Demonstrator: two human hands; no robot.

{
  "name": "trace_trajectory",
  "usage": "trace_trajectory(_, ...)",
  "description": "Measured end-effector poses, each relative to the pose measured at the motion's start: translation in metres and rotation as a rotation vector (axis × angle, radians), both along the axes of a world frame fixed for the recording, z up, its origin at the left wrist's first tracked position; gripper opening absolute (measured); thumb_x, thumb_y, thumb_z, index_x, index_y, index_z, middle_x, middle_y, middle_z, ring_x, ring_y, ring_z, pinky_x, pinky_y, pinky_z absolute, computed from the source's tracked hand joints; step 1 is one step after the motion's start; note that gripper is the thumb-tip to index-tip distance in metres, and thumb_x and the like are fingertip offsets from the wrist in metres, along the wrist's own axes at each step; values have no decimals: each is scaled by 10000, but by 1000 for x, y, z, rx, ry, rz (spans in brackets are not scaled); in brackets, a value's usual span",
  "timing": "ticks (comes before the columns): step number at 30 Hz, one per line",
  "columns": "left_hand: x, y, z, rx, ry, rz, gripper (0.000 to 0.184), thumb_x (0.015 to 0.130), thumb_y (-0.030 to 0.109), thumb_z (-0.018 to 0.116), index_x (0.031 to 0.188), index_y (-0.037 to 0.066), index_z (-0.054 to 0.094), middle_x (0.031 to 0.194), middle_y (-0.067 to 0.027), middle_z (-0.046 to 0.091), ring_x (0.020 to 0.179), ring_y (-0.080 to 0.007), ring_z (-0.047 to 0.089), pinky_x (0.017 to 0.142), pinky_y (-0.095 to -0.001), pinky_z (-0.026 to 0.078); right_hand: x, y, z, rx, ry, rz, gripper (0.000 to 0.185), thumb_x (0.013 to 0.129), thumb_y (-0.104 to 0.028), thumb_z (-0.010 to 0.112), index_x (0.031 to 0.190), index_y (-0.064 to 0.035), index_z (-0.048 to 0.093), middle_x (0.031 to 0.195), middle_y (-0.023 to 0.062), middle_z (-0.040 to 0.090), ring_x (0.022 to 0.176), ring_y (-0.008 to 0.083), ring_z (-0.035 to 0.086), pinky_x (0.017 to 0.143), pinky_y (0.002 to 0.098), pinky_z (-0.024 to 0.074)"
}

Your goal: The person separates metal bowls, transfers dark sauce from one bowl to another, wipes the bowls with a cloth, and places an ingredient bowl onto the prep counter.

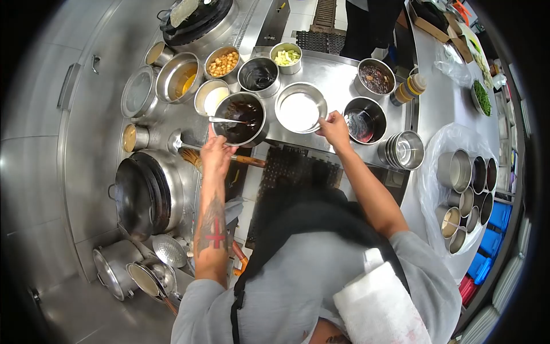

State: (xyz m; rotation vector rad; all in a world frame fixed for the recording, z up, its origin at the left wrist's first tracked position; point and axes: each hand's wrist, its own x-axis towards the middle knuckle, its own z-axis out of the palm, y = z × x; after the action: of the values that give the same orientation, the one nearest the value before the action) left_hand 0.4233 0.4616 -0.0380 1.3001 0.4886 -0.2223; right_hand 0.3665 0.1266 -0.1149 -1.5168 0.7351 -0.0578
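My left hand (217,153) grips the near-left side of a steel pot (260,135) of dark brown sauce, tilted slightly, with a spoon (226,120) resting in it. My right hand (334,129) pinches the lower right rim of a steel bowl (281,114) with white contents; whether powder or liquid I cannot tell. Just right of that hand stands a steel pot (379,117) with some reddish liquid at its bottom. Behind the sauce pot are a small bowl (200,103) of pale liquid and a pot (247,69) of black contents.
Pots of fried cubes (223,64), green pieces (287,57) and dark sauce with bits (375,79) line the counter. Stacked steel bowls (408,150) and sauce bottles (409,89) stand right. Woks (137,198) and a brush (192,156) lie left. Another person (372,28) stands across.
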Motion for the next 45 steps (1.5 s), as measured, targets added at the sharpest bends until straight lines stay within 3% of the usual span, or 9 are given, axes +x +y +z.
trace_trajectory(5, -2, 53, 22, 175, -51, -89, 179, 913, 40, 627, 743, 54, 571, 687, -33, 580, 579, -149, 618, 565, -303, 595, 25, 34, -48, -8, 77, 65, 236, 851, -106, 708, 854, -22, 488, 756, 121, 647, 618, 215, 715, 530, 326, 597)
trace_trajectory(12, -20, 76, 37, 196, -69, -95, 125, 926, 64, 606, 801, 55, 608, 694, -26, 576, 584, -130, 587, 570, -259, 547, -73, -15, -36, -398, 95, 367, 618, 892, -562, 659, 1042, 38, 670, 905, 133, 713, 833, 246, 706, 777, 365, 530)
trace_trajectory(19, -31, 69, 47, 101, -52, -114, 186, 949, 36, 589, 765, 68, 587, 704, -44, 641, 563, -114, 609, 547, -247, 556, -286, -2, -12, 490, 809, -250, 736, 948, -685, 486, 1290, -47, 612, 1211, 131, 670, 1120, 278, 624, 992, 422, 470)
trace_trajectory(22, -28, 62, 42, 102, -57, -175, 197, 956, 34, 584, 762, 71, 588, 708, -41, 646, 566, -109, 611, 542, -241, 548, -300, 20, 21, 694, 535, -131, 723, 978, -647, 458, 1381, -55, 556, 1365, 134, 602, 1281, 301, 548, 1117, 401, 399)
trace_trajectory(26, -23, 50, 38, 68, -67, -247, 194, 958, 30, 583, 767, 63, 593, 708, -49, 653, 564, -110, 621, 540, -238, 552, -325, 23, -39, 1163, 571, -617, 652, 1026, -558, 438, 1396, -30, 534, 1368, 164, 595, 1261, 292, 559, 1088, 396, 413)
trace_trajectory(31, -19, 32, 31, 66, -68, -308, 192, 954, 38, 592, 763, 58, 586, 729, -65, 670, 560, -127, 637, 529, -241, 575, -372, 18, -92, 662, 699, -427, 642, 1030, -542, 452, 1392, -18, 532, 1352, 181, 601, 1248, 283, 568, 1069, 380, 415)
trace_trajectory(35, -19, 11, 44, 127, -77, -348, 208, 958, 60, 594, 750, 55, 579, 719, -44, 653, 580, -110, 625, 541, -253, 560, -359, -6, -104, -289, 678, -59, 634, 1033, -528, 464, 1390, -8, 529, 1339, 194, 606, 1238, 275, 575, 1054, 368, 417)
trace_trajectory(41, 24, -18, 59, 375, -265, -627, 260, 906, 93, 643, 678, 60, 523, 623, -32, 595, 520, -122, 623, 444, -250, 498, -80, 14, 161, -612, -216, 586, 329, 938, -330, 662, 1090, -44, 721, 810, 161, 707, 736, 314, 685, 695, 399, 518)
trace_trajectory(45, 48, -44, 80, 586, -413, -761, 314, 848, 93, 671, 603, 55, 479, 568, -37, 581, 496, -152, 654, 437, -274, 504, 53, 68, 163, -850, -221, 673, 393, 837, -429, 749, 985, -65, 753, 833, 210, 711, 825, 361, 710, 749, 458, 545)
